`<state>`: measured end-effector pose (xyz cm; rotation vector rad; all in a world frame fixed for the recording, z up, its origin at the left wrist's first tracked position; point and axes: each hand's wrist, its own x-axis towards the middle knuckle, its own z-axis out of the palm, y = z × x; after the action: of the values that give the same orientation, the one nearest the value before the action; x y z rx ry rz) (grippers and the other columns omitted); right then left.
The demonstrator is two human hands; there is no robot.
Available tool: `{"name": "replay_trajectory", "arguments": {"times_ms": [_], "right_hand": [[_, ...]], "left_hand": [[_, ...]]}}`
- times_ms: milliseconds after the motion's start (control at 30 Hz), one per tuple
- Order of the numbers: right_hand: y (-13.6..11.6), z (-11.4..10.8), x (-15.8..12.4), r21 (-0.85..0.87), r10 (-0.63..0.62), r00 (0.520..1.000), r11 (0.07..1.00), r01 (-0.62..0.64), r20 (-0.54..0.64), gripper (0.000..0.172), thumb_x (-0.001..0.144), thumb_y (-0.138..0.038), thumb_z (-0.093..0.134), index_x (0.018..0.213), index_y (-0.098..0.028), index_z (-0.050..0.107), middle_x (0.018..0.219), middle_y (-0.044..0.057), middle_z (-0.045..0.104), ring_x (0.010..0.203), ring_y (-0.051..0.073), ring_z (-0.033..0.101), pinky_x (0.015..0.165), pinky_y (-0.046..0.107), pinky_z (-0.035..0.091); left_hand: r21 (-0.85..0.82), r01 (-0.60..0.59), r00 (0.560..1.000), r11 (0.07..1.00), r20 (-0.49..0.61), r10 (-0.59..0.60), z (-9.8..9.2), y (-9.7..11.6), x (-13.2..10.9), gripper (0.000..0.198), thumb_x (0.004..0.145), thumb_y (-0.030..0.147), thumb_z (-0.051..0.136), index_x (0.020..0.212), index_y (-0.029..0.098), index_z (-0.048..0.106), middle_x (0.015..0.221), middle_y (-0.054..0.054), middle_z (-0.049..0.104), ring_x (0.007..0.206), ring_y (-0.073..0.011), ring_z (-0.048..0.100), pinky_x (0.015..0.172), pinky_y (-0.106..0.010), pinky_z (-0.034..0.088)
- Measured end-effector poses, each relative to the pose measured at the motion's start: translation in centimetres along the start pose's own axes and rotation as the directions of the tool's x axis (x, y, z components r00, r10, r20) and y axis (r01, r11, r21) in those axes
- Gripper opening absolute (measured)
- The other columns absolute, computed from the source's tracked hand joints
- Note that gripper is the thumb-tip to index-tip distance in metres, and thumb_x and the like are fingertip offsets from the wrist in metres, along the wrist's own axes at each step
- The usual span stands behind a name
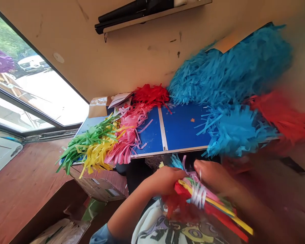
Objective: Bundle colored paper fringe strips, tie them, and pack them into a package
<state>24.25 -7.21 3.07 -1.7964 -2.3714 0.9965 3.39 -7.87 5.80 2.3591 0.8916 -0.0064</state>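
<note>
My left hand (166, 179) is closed around a bundle of coloured paper strips (216, 203) in red, yellow, pink, green and blue, held in front of my shirt. White string (198, 195) is wound several times around the bundle's middle. Just above the bundle, my right hand (212, 173) is closed, and a thin strand of the string rises toward its fingers. Motion blurs the right forearm and the lower end of the strips.
Fringed paper tassels lie on the blue table (185, 127): green (91, 135), yellow (99, 154), pink (128, 132), red (151, 95) and blue (234, 128). A big blue pile (226, 67) leans on the wall. An open cardboard box (58, 206) stands on the floor at left.
</note>
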Motion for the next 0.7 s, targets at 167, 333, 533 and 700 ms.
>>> {"name": "replay_trajectory", "arguments": {"times_ms": [167,333,533,700], "right_hand": [[-1.8,-2.5,3.0,-0.146,-0.009,0.978,0.988,0.041,0.209,0.018,0.071,-0.016,0.045,0.061,-0.014,0.06,0.069,0.013,0.063,0.065,0.022,0.057,0.054,0.028,0.027],[-4.2,-3.4,2.1,-0.087,-0.011,0.956,0.995,0.038,0.292,0.025,0.074,-0.022,0.042,0.055,-0.015,0.056,0.057,0.008,0.059,0.051,0.015,0.049,0.048,0.026,0.025],[-5.9,1.0,-1.9,0.08,-0.033,0.982,0.997,0.019,0.186,0.028,0.083,-0.02,0.034,0.068,-0.016,0.057,0.067,0.005,0.062,0.058,0.012,0.05,0.05,0.023,0.027],[-2.8,5.5,-1.3,0.353,-0.128,0.991,0.927,0.128,-0.023,0.03,0.082,-0.019,0.036,0.067,-0.014,0.062,0.065,0.002,0.065,0.059,0.013,0.055,0.051,0.02,0.04]], "left_hand": [[0.343,0.098,0.987,0.934,0.089,-0.136,1.1,0.7,1.7,0.026,0.076,0.018,0.053,0.102,0.019,0.054,0.09,-0.01,0.063,0.075,-0.0254,0.064,0.063,-0.033,0.047],[0.348,0.348,0.93,0.87,-0.015,-0.366,1.7,0.6,2.6,0.036,0.071,0.011,0.059,0.106,0.013,0.052,0.092,-0.014,0.061,0.079,-0.028,0.064,0.065,-0.034,0.049],[0.209,0.567,0.822,0.797,-0.206,-0.531,0.9,0.1,2.2,0.027,0.079,0.012,0.046,0.107,0.016,0.047,0.097,-0.012,0.061,0.082,-0.0249,0.064,0.066,-0.031,0.046],[-0.07,0.478,0.812,0.875,-0.344,-0.471,0.3,-0.8,0.9,0.019,0.08,0.026,0.05,0.098,0.019,0.049,0.094,-0.006,0.062,0.083,-0.021,0.061,0.064,-0.026,0.043]]}}
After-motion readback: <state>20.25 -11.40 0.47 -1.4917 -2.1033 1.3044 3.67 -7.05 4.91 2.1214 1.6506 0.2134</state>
